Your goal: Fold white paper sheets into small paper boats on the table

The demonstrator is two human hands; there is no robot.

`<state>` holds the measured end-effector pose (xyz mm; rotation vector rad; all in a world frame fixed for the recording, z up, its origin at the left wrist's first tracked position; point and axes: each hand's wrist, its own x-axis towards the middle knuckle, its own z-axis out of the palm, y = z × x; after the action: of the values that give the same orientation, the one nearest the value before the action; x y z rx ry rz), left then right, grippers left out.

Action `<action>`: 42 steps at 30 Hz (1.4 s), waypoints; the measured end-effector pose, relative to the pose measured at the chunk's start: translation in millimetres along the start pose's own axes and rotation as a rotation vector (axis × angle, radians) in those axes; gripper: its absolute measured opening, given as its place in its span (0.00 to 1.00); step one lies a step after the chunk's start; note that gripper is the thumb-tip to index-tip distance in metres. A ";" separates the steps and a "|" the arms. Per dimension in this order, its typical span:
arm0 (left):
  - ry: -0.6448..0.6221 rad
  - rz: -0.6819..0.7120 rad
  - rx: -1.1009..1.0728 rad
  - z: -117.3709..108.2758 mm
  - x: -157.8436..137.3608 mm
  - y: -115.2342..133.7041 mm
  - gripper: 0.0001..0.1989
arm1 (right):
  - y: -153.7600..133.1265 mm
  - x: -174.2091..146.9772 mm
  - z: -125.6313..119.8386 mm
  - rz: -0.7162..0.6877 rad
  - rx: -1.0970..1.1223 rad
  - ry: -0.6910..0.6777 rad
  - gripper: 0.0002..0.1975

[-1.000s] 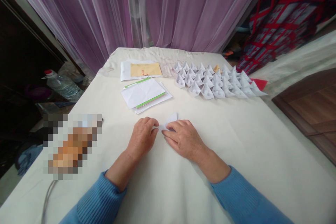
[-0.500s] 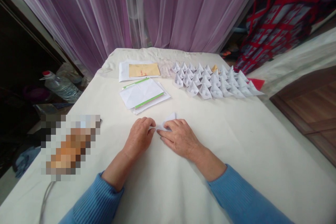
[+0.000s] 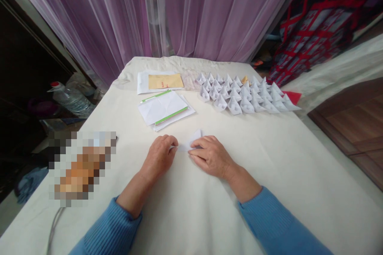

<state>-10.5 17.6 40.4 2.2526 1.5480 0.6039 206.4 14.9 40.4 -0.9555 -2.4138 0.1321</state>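
White-clothed table (image 3: 269, 175); left hand (image 3: 158, 156) and right hand (image 3: 211, 155) curled, pinching small paper (image 3: 191, 142) just nearer than sheet stack (image 3: 164, 108). Crease likely crooked if fingertips slip

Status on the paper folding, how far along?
Done: rows of folded white paper boats stand at the far right of the table. In hand: left hand and right hand press a small white paper piece flat between them. Left: a stack of unfolded sheets behind the hands.
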 end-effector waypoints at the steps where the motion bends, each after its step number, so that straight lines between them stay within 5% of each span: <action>1: -0.002 0.006 -0.001 0.0 0.2 0.1 0.07 | 3.3 -0.9 0.9 0.024 0.029 0.040 0.08; 7: -0.006 0.043 -0.002 -1.9 -0.1 4.5 0.10 | 30.6 -0.8 9.1 0.231 0.008 0.250 0.13; 10: 0.006 0.043 0.030 -2.9 -1.5 7.1 0.04 | 39.5 2.5 14.7 0.315 -0.041 0.226 0.16; 16: -0.022 0.088 0.143 -4.0 -2.0 8.6 0.06 | 39.0 8.0 20.0 0.440 -0.133 0.090 0.16; 25: -0.014 0.123 0.244 -3.5 2.5 8.8 0.09 | 36.5 8.8 12.4 0.421 -0.083 0.099 0.05; 29: -0.008 0.130 0.256 -2.1 3.9 8.3 0.11 | 28.0 5.7 -2.1 0.460 -0.063 0.002 0.05; 34: -0.032 0.129 0.293 -3.3 4.1 12.0 0.11 | 26.0 -0.6 -20.0 0.725 0.179 -0.148 0.07; 42: -0.045 0.147 0.271 -2.6 -5.1 35.4 0.10 | 28.6 -10.3 -26.0 0.761 0.725 -0.274 0.11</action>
<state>14.6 0.6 59.6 2.5791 1.5310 0.3977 243.3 26.7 50.0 -1.4635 -1.8162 1.3671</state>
